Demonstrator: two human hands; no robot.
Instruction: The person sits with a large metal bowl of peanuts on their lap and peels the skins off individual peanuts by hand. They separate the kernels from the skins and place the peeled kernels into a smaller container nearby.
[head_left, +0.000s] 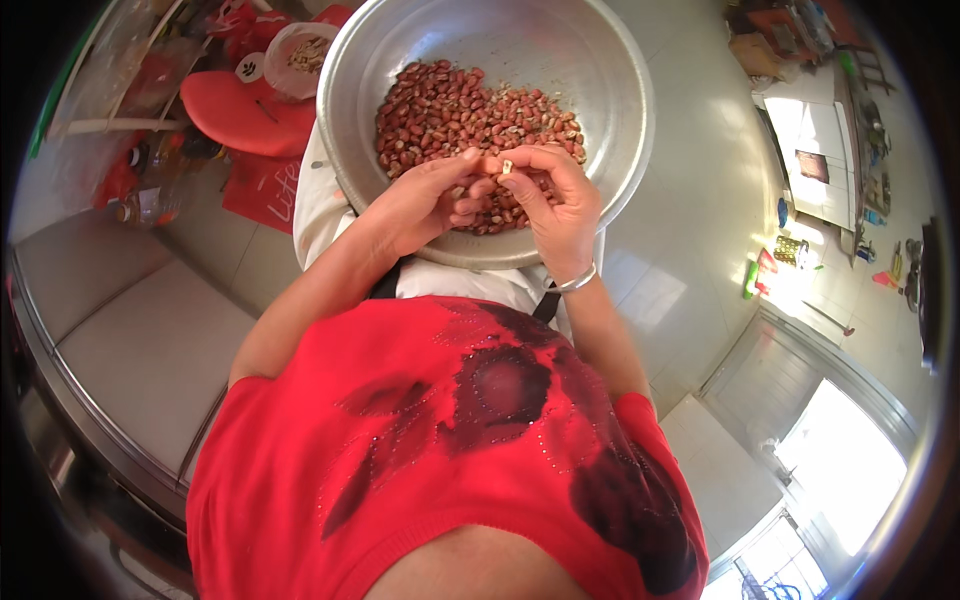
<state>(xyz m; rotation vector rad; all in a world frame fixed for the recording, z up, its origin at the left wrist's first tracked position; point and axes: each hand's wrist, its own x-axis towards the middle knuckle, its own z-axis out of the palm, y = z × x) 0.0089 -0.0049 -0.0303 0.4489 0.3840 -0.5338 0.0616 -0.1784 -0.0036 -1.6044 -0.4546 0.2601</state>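
A large metal basin (630, 112) rests on my lap with a heap of red-skinned peanuts (442, 112) in it. Over the near part of the heap, my right hand (559, 191) pinches a small pale piece (508, 166), apparently a peanut kernel or fragment, between thumb and index finger. My left hand (431, 191) is half curled beside it, its fingertips close to the right fingers. Something small and pale shows among the left fingers, but whether they grip it is unclear. The hands partly cover the nearer peanuts.
Left of the basin, a red stool (240, 112) bears a bowl (289, 56) holding pale pieces. A red bag (259, 191) with writing hangs below it. A grey cushioned seat (150, 337) lies at left, bottles (146, 206) near a rack. Tiled floor (690, 150) stretches right.
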